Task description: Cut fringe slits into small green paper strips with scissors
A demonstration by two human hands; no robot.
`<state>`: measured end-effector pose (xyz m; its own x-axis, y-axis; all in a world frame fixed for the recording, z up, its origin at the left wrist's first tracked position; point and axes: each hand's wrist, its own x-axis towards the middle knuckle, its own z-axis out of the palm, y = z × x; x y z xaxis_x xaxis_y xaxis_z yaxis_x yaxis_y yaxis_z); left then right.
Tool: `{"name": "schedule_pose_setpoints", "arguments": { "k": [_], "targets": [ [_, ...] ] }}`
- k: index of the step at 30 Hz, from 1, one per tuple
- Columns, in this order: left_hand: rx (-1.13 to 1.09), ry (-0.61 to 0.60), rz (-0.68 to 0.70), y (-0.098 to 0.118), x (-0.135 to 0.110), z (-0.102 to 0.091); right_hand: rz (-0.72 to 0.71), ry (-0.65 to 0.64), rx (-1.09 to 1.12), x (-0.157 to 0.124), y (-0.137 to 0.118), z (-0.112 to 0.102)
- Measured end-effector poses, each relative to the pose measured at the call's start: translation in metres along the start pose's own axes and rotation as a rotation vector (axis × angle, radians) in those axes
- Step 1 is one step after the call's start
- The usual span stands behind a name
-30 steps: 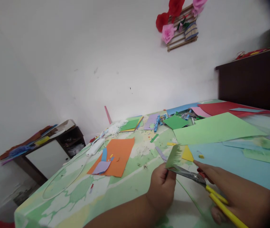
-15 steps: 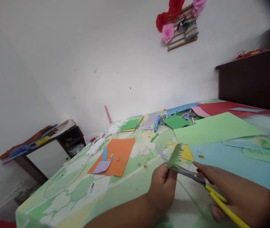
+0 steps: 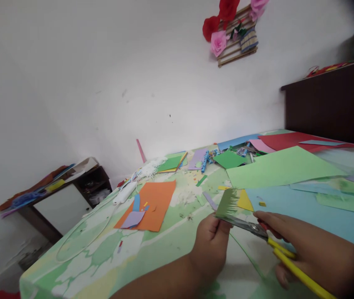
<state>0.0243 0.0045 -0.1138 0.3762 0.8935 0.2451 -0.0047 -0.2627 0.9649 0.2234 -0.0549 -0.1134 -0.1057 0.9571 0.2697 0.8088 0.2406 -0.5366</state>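
My left hand [image 3: 211, 247] pinches the lower edge of a small green paper piece [image 3: 228, 203] whose top edge is cut into a fringe. My right hand [image 3: 307, 253] grips yellow-handled scissors [image 3: 276, 248]; their grey blades reach left along the bottom of the green piece, close to my left fingers. Both hands hover just above the table [image 3: 164, 249] near its front edge. A small yellow paper triangle [image 3: 245, 201] lies right behind the green piece.
Coloured sheets cover the table: orange [image 3: 155, 203] at centre left, large light green [image 3: 282, 168], light blue [image 3: 313, 211], red [image 3: 291, 141] at the back. Scraps, a white cord and a glue gun [image 3: 127, 192] lie about. A dark cabinet [image 3: 332, 104] stands right; a low shelf [image 3: 61, 195] stands left.
The scissors' blades have slid further left along the base of the green piece. Both hands stayed in nearly the same spot.
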Motion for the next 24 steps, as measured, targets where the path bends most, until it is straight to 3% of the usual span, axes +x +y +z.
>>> {"name": "schedule_pose_setpoints", "arguments": {
  "k": [3,9,15,20,24],
  "targets": [
    [-0.016,-0.017,-0.001,-0.004,0.0,-0.002,0.072,-0.092,0.045,0.0,-0.003,-0.003],
    [-0.085,-0.024,-0.035,-0.005,0.0,-0.003,-0.016,0.126,-0.029,0.0,-0.002,0.004],
    [-0.15,0.045,-0.01,0.002,0.002,-0.002,-0.046,0.17,-0.059,0.002,0.006,0.01],
    [-0.125,0.101,0.014,0.002,0.003,0.0,-0.063,0.091,-0.13,-0.004,0.022,0.012],
    [-0.083,0.126,0.029,0.003,0.002,0.0,-0.023,0.001,-0.164,-0.005,0.018,0.008]
  ]
}}
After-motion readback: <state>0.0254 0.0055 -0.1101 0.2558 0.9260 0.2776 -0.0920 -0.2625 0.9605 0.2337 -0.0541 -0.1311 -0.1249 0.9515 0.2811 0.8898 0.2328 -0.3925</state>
